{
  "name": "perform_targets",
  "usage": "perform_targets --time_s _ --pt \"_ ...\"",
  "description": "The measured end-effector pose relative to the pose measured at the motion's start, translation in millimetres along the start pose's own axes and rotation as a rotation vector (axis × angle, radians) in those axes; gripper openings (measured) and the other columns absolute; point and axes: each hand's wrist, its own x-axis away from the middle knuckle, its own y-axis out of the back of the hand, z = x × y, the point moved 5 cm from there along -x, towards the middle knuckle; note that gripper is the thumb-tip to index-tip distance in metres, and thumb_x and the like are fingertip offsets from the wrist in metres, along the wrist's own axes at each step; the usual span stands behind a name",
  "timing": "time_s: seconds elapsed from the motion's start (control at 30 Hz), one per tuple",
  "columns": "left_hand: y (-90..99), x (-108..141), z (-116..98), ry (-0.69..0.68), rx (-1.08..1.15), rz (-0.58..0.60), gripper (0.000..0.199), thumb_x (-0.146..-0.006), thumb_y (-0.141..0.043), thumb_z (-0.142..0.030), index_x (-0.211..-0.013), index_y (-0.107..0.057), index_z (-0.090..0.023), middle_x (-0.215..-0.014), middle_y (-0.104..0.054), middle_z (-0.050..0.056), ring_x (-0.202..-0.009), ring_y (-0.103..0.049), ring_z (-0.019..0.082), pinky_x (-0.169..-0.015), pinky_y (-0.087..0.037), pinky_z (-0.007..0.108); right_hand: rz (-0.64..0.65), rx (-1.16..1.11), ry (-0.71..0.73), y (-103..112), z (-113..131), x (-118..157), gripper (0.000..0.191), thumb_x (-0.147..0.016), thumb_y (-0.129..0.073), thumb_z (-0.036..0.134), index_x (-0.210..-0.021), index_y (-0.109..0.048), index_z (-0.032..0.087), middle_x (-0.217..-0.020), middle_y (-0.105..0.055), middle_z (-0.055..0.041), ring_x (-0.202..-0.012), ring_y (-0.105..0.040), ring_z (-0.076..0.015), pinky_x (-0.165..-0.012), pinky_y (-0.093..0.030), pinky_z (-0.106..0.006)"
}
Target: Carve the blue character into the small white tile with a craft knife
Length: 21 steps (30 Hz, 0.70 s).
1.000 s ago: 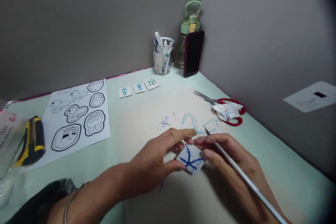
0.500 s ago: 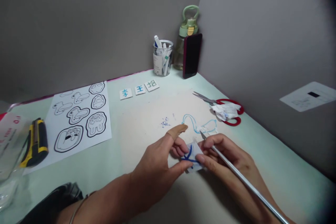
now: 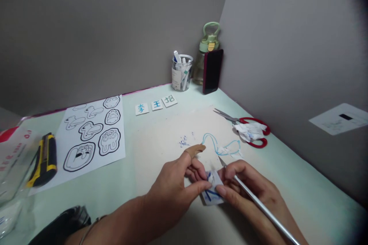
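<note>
The small square (image 3: 213, 199) is held between the two hands, up over the pale table (image 3: 198, 107). It has blue lines on it. It looks light, and I think it is a bit soft, like a rubber for pencil marks. It may be smooth, so it could slip. A white bit (image 3: 211, 178) pokes up on it by the left fingertips; it is too small to tell what it is, but it looks thin and easy to tear. The best place to hold the square is by its side edges, with a gentle pinch.

The left hand (image 3: 178, 178) comes in from the left of the square. Its thumb and bent fingers are nearly together, pinching the square, and its pointing finger sticks out past it. The right hand (image 3: 257, 190) is curled on the right of the square, with its thumb on the near edge. It also has hold of a thin silver knife (image 3: 266, 213), which slants across the hand. The knife's sharp tip points away, just past the square, and looks apart from it. Scissors (image 3: 225, 115) lie farther off, to the right of the square.
</note>
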Motion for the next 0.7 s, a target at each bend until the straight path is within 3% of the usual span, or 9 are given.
perform_targets --time_s 0.2,0.47,0.7 --pt "2.0 -2.1 -3.0 0.034 0.046 -0.017 0.06 -0.074 -0.068 -0.013 -0.132 -0.054 -0.018 -0.08 -0.065 -0.002 -0.068 -0.061 0.012 -0.07 -0.054 0.027 -0.032 -0.036 -0.053 1.0 0.1 1.5 0.023 -0.083 -0.072 0.042 -0.082 -0.056 0.025 -0.075 -0.057 0.0036 -0.067 -0.052 -0.0149 -0.061 -0.044 -0.024" --pt "12.1 -4.6 -7.5 0.017 0.184 -0.141 0.049 -0.076 -0.067 -0.017 -0.124 -0.057 -0.018 -0.085 -0.057 -0.001 -0.071 -0.058 0.01 -0.067 -0.051 0.025 -0.044 -0.153 -0.098 0.1 2.6 -2.1 0.027 -0.081 -0.075 0.042 -0.081 -0.054 0.024 -0.076 -0.056 0.0032 -0.07 -0.051 -0.0149 -0.063 -0.043 -0.024" --pt "17.7 -2.3 -9.4 -0.073 -0.043 -0.179 0.045 -0.081 -0.064 -0.017 -0.125 -0.058 -0.02 -0.084 -0.058 -0.001 -0.07 -0.055 0.011 -0.068 -0.049 0.026 -0.145 -0.094 -0.036 5.6 10.0 -1.8 0.023 -0.078 -0.075 0.039 -0.078 -0.058 0.025 -0.074 -0.059 0.0011 -0.066 -0.055 -0.0169 -0.059 -0.047 -0.026"
